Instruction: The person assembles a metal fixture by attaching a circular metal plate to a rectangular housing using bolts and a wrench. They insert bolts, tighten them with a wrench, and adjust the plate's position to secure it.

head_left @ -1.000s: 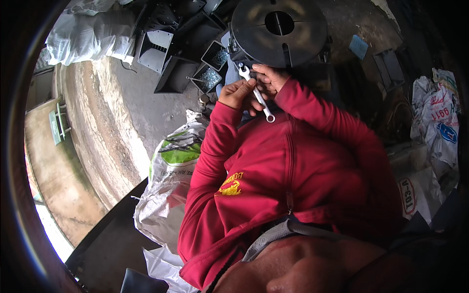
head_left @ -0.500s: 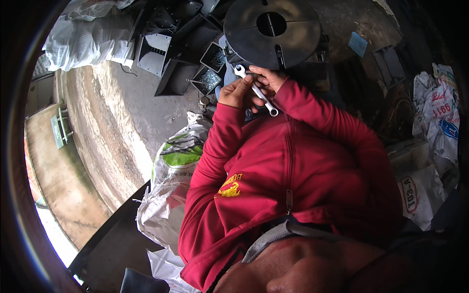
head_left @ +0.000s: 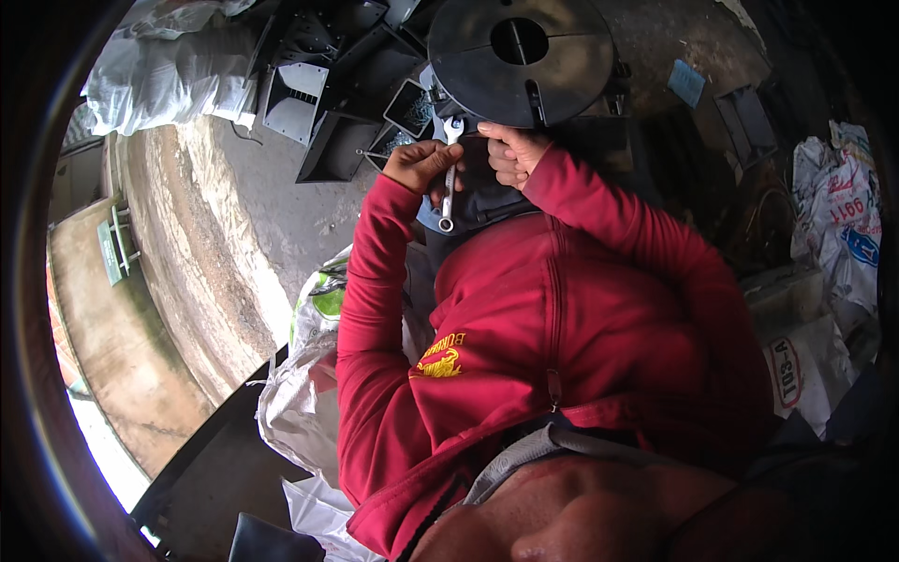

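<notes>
My left hand (head_left: pixel 420 167) is closed around the shaft of a silver combination wrench (head_left: pixel 448 199). The wrench stands nearly lengthwise, its open jaw at the far end and its ring end toward my body. Beside it, my right hand (head_left: pixel 517 155) is at the near edge of a round black slotted disc (head_left: pixel 571 80). Its fingers are curled, with the thumb and forefinger reaching left along the rim. Whatever they may pinch is too small to make out.
Small black bins (head_left: pixel 409 108) of metal fasteners sit left of the disc. Several black box-shaped parts (head_left: pixel 339 148) lie beyond them. White sacks (head_left: pixel 304 403) are at my left, with more sacks (head_left: pixel 836 215) at the right. A blue piece (head_left: pixel 686 84) lies on the floor.
My left hand has moved left with the wrench, away from my right hand. The wrench has turned from a slant to nearly lengthwise. My right hand stays by the disc's edge, its fingers more curled.
</notes>
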A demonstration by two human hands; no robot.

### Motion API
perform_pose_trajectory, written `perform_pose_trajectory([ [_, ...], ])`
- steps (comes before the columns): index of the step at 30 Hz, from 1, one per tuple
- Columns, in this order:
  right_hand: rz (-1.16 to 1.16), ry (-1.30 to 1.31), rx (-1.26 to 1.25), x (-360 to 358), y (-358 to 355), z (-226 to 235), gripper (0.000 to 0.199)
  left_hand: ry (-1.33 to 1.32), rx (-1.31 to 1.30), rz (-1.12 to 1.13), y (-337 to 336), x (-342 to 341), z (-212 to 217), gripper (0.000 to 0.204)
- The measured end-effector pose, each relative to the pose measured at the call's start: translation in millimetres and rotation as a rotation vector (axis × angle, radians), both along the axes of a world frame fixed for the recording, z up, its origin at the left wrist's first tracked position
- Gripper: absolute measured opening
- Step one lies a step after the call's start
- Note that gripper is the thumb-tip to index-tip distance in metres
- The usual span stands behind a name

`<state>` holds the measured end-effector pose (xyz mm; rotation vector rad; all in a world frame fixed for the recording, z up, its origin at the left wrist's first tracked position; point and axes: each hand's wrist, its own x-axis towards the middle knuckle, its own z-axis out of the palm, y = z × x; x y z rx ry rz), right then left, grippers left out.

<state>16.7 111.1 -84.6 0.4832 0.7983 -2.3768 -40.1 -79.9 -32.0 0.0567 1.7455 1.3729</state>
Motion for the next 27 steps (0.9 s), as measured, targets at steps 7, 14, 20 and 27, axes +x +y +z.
perform_pose_trajectory([
  [7,0.082,0.001,0.022,0.8,5.0,4.9,0.047,0.042,-0.137,-0.19,-4.2,-25.0,8.4,0.028],
  [14,0.017,0.026,-0.005,2.2,4.1,6.3,0.034,0.076,-0.151,-0.27,-9.6,-38.3,4.1,0.03],
  [20,0.029,0.023,0.029,4.6,3.8,9.8,0.045,0.181,-0.205,-0.342,-9.5,-45.5,9.3,0.03],
  [27,0.029,0.024,-0.077,2.6,6.4,-2.8,0.04,0.328,-0.02,-0.113,-31.0,-27.2,-1.1,0.021],
])
